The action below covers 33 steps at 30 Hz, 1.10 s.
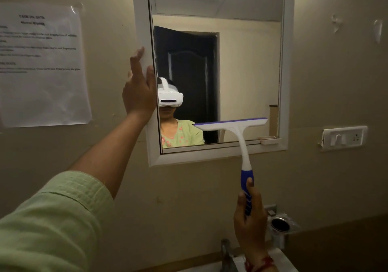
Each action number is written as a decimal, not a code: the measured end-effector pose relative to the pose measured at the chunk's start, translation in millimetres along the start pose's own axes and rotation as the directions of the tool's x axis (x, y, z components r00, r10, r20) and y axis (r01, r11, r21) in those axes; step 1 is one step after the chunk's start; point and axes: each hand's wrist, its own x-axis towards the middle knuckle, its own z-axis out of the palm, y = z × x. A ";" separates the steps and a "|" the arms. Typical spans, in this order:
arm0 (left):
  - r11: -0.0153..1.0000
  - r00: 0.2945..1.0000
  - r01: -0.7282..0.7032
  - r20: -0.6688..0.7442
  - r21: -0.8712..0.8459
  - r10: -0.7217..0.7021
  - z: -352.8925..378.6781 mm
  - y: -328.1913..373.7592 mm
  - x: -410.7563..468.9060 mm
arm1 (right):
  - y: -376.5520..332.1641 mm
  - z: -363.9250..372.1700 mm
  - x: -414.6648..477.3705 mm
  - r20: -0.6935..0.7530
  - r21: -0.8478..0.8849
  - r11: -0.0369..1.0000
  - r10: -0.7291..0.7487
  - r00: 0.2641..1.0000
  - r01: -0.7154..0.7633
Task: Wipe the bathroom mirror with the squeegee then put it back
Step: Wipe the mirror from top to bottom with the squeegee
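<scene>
White plastic squeegee [235, 129] with a blue ribbed handle: its purple blade lies at 5 o'clock on the white-framed rectangular wall mirror [241, 72]. Head is at 12 o'clock from the grip. Right hand [249, 215] is wrapped round the handle's low end, likely for reach. Left hand [139, 89], fingers straight, presses the frame at 9 o'clock, probably steadying it

Wall sheet [42, 61]: "TASK ID" heading, rest blurred
</scene>
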 end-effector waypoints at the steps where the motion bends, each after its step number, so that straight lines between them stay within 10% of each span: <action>1: 1.000 1.000 -0.001 0.000 -0.003 0.001 0.0 0.1 -0.1 | -1.2 -0.9 0.3 -0.003 0.005 1.000 0.014 1.000 -0.013; 33: 0.999 0.999 0.036 -0.027 0.041 -0.034 0.5 9.6 -2.3 | 10.0 -18.1 -20.3 -0.016 0.008 0.999 0.038 0.999 -0.038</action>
